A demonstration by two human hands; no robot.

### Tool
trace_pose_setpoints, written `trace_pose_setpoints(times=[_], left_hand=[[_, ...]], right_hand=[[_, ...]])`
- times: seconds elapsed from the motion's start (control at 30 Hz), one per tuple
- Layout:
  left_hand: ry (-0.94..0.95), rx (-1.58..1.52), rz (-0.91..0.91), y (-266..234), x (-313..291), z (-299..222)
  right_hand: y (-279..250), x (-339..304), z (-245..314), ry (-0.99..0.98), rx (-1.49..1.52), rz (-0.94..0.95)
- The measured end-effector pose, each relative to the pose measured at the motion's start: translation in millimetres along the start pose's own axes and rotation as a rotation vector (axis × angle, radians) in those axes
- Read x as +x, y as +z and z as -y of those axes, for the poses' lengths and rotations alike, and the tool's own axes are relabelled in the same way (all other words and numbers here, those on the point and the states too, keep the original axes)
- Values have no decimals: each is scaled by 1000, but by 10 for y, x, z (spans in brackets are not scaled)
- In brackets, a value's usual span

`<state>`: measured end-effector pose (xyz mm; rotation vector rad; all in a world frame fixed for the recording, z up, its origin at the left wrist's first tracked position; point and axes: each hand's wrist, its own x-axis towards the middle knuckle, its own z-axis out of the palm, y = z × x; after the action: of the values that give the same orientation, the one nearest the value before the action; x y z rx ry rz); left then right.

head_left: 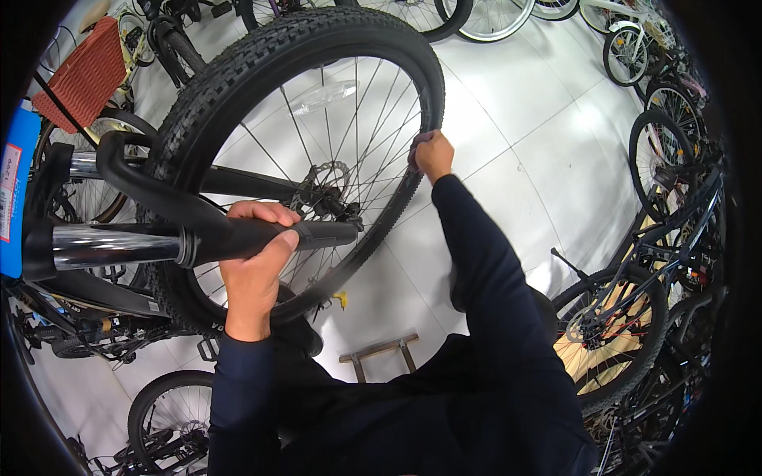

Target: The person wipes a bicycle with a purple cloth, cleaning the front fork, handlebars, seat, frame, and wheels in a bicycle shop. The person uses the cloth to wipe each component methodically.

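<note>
A bicycle's front wheel, with a black knobby tyre, thin spokes and a clear reflector, stands large before me in its suspension fork. My left hand is wrapped round the near black fork leg, fingers over the top and thumb on the near side. At the wheel's right edge, my right hand grips the tyre and rim in a closed hold. A disc brake rotor sits at the hub between the fork legs. Shiny fork stanchions run left toward the crown.
Many bicycles stand around, with a cluster along the right and others at the top and left. A small wooden stool is by my legs. A yellow object lies on the tiled floor. A blue card hangs at far left.
</note>
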<state>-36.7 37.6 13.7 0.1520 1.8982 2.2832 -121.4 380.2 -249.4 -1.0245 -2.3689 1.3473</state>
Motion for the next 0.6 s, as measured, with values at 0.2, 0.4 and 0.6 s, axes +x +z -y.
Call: trace_pose_setpoints(times=[0.2,0.4,0.6], left_hand=[[31,-32,-4,-5,22,25],[41,-31,50,-25,36,32],[64,-45,58,-38,67,35]], right_hand=[[442,-762,-160,-239,36,-81],[353,-1491,267,-156,202,143],[204,-1984,358,-50,474,136]])
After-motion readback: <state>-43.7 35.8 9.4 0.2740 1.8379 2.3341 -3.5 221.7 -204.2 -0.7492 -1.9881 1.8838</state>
